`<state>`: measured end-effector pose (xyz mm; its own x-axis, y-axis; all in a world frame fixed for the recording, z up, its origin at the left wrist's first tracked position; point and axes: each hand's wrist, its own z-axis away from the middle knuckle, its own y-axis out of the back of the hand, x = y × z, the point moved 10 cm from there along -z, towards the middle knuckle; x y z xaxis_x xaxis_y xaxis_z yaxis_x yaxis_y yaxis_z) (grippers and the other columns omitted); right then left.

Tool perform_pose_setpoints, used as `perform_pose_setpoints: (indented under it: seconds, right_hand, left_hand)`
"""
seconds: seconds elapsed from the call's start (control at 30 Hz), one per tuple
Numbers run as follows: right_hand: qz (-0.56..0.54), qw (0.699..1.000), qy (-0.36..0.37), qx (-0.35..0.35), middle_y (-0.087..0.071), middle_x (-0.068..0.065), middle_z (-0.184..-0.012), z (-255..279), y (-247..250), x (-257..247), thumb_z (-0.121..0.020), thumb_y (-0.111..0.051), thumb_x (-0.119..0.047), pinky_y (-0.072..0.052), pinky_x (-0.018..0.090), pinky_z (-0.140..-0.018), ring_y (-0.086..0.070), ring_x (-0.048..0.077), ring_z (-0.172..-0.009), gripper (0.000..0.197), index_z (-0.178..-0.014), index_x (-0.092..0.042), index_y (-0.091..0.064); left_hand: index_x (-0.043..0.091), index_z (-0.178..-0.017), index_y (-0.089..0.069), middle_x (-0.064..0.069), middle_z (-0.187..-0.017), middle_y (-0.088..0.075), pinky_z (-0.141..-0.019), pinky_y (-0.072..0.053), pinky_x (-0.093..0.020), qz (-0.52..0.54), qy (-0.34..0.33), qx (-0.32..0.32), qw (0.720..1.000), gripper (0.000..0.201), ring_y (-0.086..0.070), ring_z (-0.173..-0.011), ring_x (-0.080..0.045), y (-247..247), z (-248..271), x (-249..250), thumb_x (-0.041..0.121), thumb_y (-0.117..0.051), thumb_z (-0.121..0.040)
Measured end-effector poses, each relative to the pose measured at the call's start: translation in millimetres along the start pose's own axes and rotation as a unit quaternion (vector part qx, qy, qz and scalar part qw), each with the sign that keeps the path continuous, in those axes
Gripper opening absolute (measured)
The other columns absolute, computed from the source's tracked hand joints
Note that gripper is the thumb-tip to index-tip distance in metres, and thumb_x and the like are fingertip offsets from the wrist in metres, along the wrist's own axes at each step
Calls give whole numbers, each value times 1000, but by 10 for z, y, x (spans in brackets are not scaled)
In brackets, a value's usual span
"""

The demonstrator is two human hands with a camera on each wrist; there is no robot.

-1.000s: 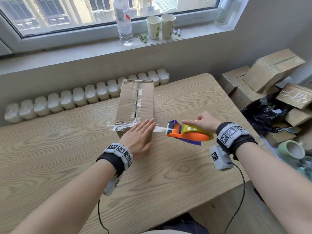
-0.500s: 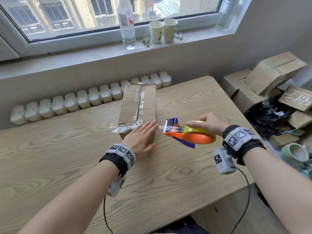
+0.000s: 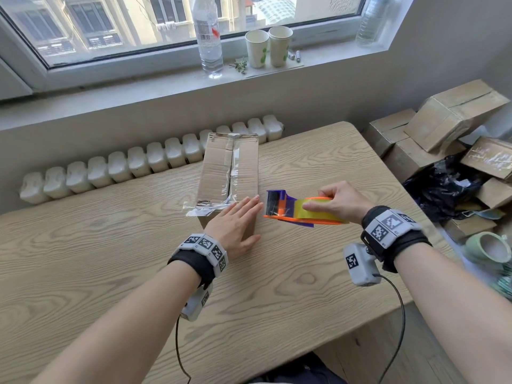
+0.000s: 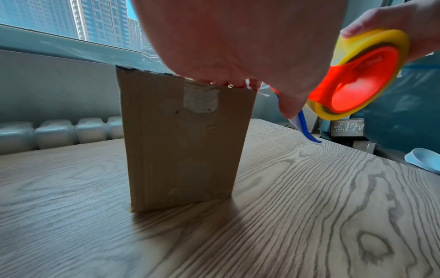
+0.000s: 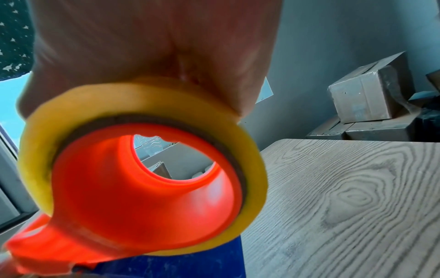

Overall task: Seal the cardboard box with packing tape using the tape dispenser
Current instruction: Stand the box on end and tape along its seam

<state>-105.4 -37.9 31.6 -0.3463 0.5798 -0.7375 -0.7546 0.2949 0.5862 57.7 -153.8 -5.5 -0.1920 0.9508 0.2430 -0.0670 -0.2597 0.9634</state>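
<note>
Nearest, on the pale wood-grain worktop (image 3: 277, 286): left hand (image 3: 235, 227) flat, fingers straight and together, pressing on the near top corner of the cardboard box (image 3: 230, 173), fingertips aimed toward 1 o'clock. Just at 3 o'clock of that hand, apart from the box: right hand (image 3: 339, 202) curled round the yellow tape roll (image 5: 142, 105) of the orange tape dispenser (image 3: 293, 210), held above the worktop, purple cutter end facing the box. Farther, toward 12 o'clock: box standing at mid-worktop, top flaps closed, a shiny strip of clear tape (image 3: 234, 167) along the centre seam and a crumpled strip across the near edge, loose end sticking out toward 9 o'clock. Beyond, at 12: white radiator (image 3: 138, 164), then windowsill with a water bottle (image 3: 207, 37) and two paper cups (image 3: 268, 47). At 2 o'clock, off the worktop: heap of taped boxes (image 3: 454, 117).
</note>
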Motion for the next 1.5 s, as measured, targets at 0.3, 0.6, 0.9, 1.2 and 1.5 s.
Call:
perform_pose_setpoints:
  seconds: [0.3,0.6,0.9,1.2,1.5]
  right_hand:
    - [-2,1000,16,13,-34,-1,-53,16,13,-29,-73,-79,-27,-23,13,-39,-31,3,-41,40,-58,-7,-47]
    - [44,996,-81,-12,-40,-3,-55,45,17,263,-72,-73,-49,-30,27,-52,-40,13,-53,50,-51,-19,-39]
    - [-15,999,-34,-14,-29,-4,-52,37,-35,194,-73,-76,-38,-22,29,-51,-30,13,-52,52,-47,-19,-36]
    - [-10,1000,-5,-2,-31,1,-56,39,-28,57,-74,-76,-32,-24,26,-49,-32,14,-53,42,-59,-8,-46]
    - [-16,1000,9,7,-31,2,-56,56,-32,56,-76,-76,-29,-21,19,-42,-31,13,-51,44,-55,-9,-43]
  left_hand:
    - [23,-149,-3,7,-158,2,-115,6,-24,-12,-3,-4,1000,76,3,-145,-8,-5,-14,25,50,-42,-90]
    - [22,-148,4,7,-158,6,-113,9,-23,-31,-7,-10,999,81,6,-144,-8,-21,12,-2,50,-43,-89]
    - [25,-149,-1,9,-157,5,-115,7,-25,-31,-7,-12,999,80,4,-145,-8,-39,5,-14,47,-47,-87]
    - [24,-148,-2,9,-158,3,-113,9,-23,-42,-2,-14,999,84,1,-145,-9,-41,-8,1,46,-52,-85]
    - [24,-149,-2,8,-158,4,-112,10,-22,-41,2,-16,999,83,2,-145,-10,-38,-11,18,45,-52,-86]
